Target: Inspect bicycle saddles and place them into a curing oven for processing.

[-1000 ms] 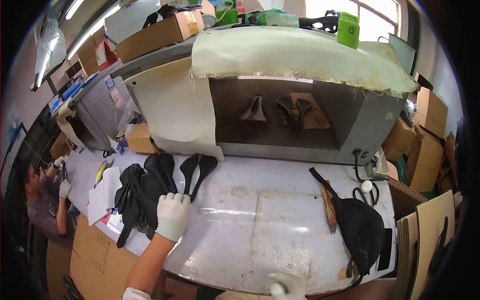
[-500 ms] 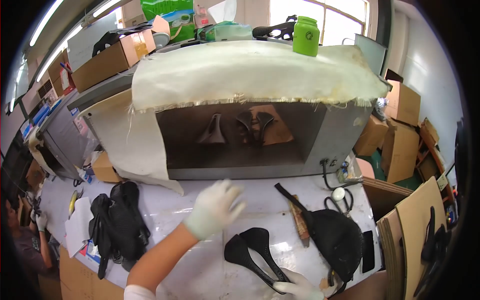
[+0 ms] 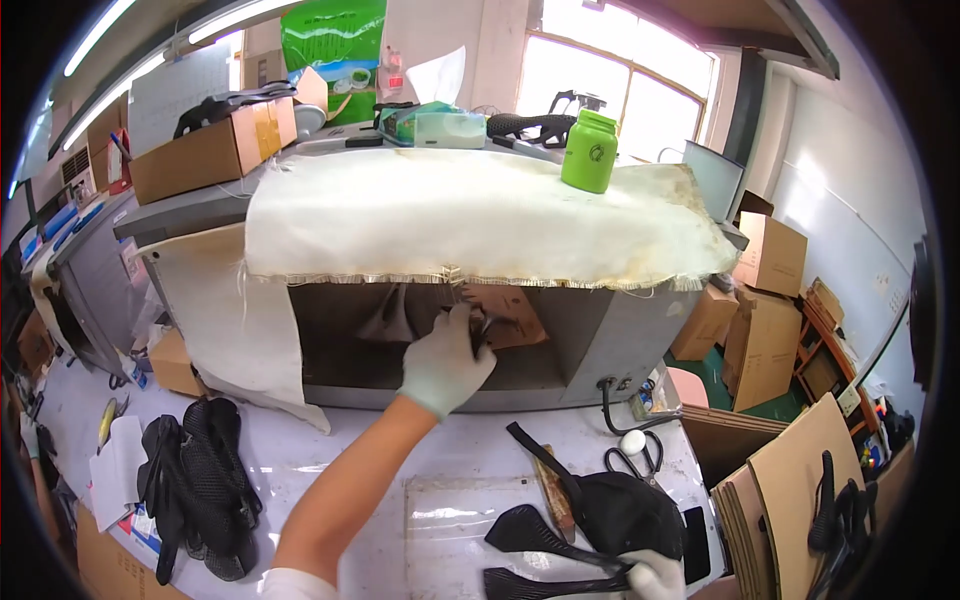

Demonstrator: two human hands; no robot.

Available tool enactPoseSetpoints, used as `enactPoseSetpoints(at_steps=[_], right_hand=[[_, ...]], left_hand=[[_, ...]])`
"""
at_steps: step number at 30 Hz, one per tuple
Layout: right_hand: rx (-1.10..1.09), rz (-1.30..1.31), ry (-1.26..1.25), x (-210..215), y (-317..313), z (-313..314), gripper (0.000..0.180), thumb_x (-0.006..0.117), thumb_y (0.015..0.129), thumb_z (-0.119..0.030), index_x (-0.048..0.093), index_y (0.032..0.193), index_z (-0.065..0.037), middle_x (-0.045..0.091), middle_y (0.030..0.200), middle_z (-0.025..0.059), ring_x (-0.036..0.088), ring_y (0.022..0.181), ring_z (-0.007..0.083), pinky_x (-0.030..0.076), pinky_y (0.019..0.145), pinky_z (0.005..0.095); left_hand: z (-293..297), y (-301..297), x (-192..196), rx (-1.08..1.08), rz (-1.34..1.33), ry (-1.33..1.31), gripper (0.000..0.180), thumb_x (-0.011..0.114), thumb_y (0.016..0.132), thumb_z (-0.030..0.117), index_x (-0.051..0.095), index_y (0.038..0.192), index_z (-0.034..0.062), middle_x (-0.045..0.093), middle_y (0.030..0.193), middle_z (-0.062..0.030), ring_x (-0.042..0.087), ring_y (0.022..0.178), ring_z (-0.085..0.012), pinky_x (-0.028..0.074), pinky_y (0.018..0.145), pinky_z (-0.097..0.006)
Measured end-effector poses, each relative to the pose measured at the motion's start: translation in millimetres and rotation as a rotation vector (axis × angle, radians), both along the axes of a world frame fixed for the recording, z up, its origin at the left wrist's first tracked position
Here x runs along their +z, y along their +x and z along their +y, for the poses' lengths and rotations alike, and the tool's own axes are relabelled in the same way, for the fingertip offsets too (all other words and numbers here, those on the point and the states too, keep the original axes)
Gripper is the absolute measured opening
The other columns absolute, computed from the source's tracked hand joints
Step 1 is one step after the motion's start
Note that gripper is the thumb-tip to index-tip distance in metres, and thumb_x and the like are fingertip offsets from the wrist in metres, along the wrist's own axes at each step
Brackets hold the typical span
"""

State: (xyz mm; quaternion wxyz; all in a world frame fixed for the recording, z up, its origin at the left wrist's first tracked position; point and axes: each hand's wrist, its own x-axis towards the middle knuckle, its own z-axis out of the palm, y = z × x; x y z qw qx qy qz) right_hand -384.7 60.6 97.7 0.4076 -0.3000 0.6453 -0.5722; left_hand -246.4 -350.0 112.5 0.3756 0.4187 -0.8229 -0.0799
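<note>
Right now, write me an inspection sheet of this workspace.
Surface: white table, glossy, faint marks.
Workpieces: black forked part at near right; grey piece inside the grey box.
Clutter: black mesh pieces and papers at left; black cloth item at right.
Hands: right hand gloved, gripping the forked part's narrow end; left hand gloved, reaching into the box, grip unclear.
Cables: black cable from the box's right side onto the table.
Surroundings: cardboard boxes at right; green jar on the white cloth over the box.
</note>
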Motion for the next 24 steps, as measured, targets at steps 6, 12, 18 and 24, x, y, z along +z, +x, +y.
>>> enactPoseSetpoints(at_steps=[6,12,18,24], right_hand=[[-0.103,-0.171,-0.427,31.1,-22.7,-33.4,0.032,0.052,0.107,-0.025,0.064,0.111,0.004,0.06,0.077,0.0092,0.056,0.062,0.0171,0.051,0.058,0.0346],[-0.246,-0.599,-0.533,8.5,-0.3,-194.7,0.024,0.059,0.105,-0.034,0.061,0.106,-0.01,0.06,0.086,0.0043,0.057,0.076,0.019,0.049,0.065,0.0409],[-0.336,-0.532,-0.577,-24.6,18.8,-389.2,0.035,0.055,0.108,-0.034,0.053,0.13,-0.007,0.063,0.097,0.0125,0.064,0.073,0.0246,0.055,0.066,0.0402],[-0.191,-0.567,-0.284,-61.5,-6.0,-446.4,0.033,0.057,0.106,-0.031,0.057,0.125,-0.005,0.071,0.106,0.0187,0.074,0.097,0.0296,0.059,0.065,0.0379]], left_hand=[[165.0,152.8,-29.6,-0.127,-0.104,0.061,0.057,0.078,0.077,0.027,0.058,0.123,0.0017,0.065,0.09,-0.0177,0.068,0.07,-0.0356,0.053,0.061,-0.048],[306.9,254.4,-107.1,-0.082,0.019,0.311,0.082,0.078,0.086,0.046,0.049,0.141,-0.0077,0.065,0.085,-0.0108,0.063,0.07,-0.0256,0.052,0.065,-0.04],[339.5,273.2,-162.5,0.101,0.677,0.237,0.066,0.067,0.092,0.026,0.045,0.145,-0.0052,0.053,0.076,-0.005,0.05,0.067,-0.0184,0.045,0.065,-0.034],[334.3,262.1,-136.2,0.083,0.425,0.274,0.055,0.064,0.091,0.009,0.049,0.142,-0.0047,0.055,0.077,-0.0055,0.052,0.066,-0.0198,0.046,0.065,-0.035]])
